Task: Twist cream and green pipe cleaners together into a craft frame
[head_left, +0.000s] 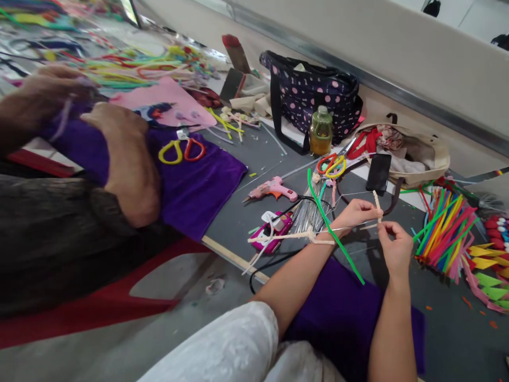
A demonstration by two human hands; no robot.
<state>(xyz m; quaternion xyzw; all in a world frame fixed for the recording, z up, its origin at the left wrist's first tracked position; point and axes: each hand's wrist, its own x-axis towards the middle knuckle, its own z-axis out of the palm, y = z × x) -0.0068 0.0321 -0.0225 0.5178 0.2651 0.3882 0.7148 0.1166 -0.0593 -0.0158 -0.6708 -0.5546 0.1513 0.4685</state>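
Observation:
My left hand (358, 215) pinches a cream pipe cleaner (376, 200) whose short end sticks up past the fingertips. Just below and to the right, my right hand (395, 245) is closed on the lower part of the same piece. A thin wire stem runs left from my fingers, over my left forearm, to another fuzzy cream piece (310, 235) with spread ends. Across that stem lies a green pipe cleaner (324, 212). Beneath are a bundle of bare wire stems (308, 215) and scissors (334, 165) with red and yellow handles.
A pink glue gun (274, 189) and a magenta box (274, 231) lie left of my hands. Behind stand a bottle (321, 130), a dotted bag (314, 95) and a phone (378, 172). Colourful pipe cleaners (443, 233) are at right. A co-worker's arms (123, 148) are at left.

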